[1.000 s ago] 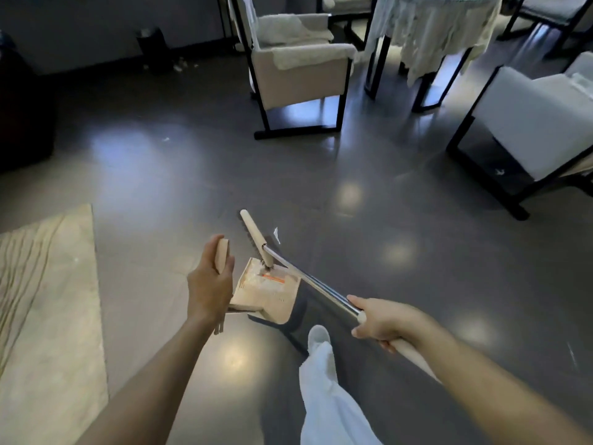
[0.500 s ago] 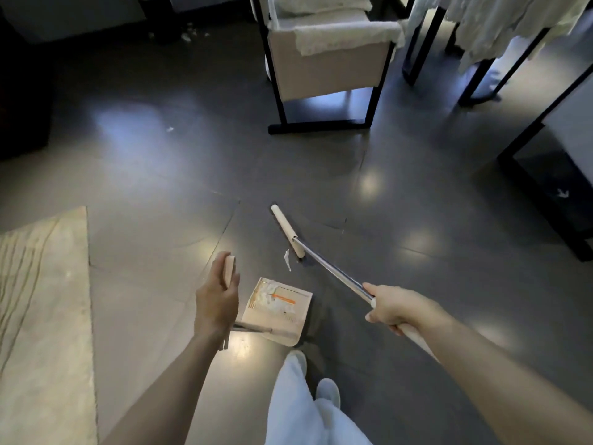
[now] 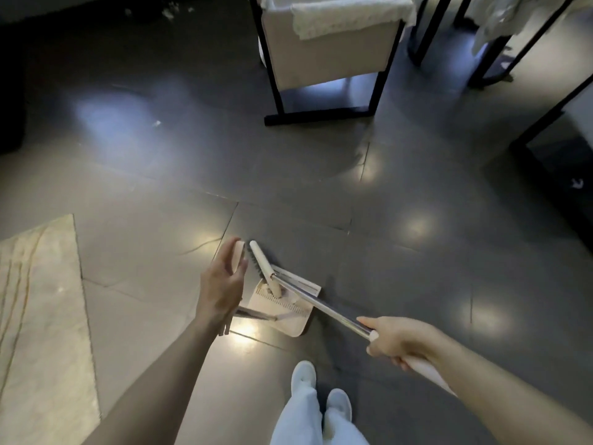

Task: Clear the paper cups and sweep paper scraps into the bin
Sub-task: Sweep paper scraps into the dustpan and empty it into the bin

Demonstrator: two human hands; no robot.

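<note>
1. A long broom with a shiny metal pole and a cream head (image 3: 261, 263) is held in the right hand (image 3: 398, 340). The fingers are wrapped tight around the pole, just where the cream grip starts.
2. One end of the broom head is resting in a flat cream plastic dustpan (image 3: 285, 311). Its dark bristles are turned to the left.
3. The dustpan is set down on the shiny grey floor (image 3: 321, 187), just in front of two white shoes (image 3: 303, 377).
4. The dustpan's tall handle (image 3: 239, 253) is held by the left hand (image 3: 223, 284). The hand is blurred, so the fingers only seem to be curled loosely round it.
5. A small white paper scrap (image 3: 156, 123) is seen on the floor, far off to the left. More scraps (image 3: 170, 12) are seen at the top by the dark wall.
6. A beige chair with black legs (image 3: 327, 53) is seen further back. A pale rug (image 3: 38, 316) is laid at the left.
</note>
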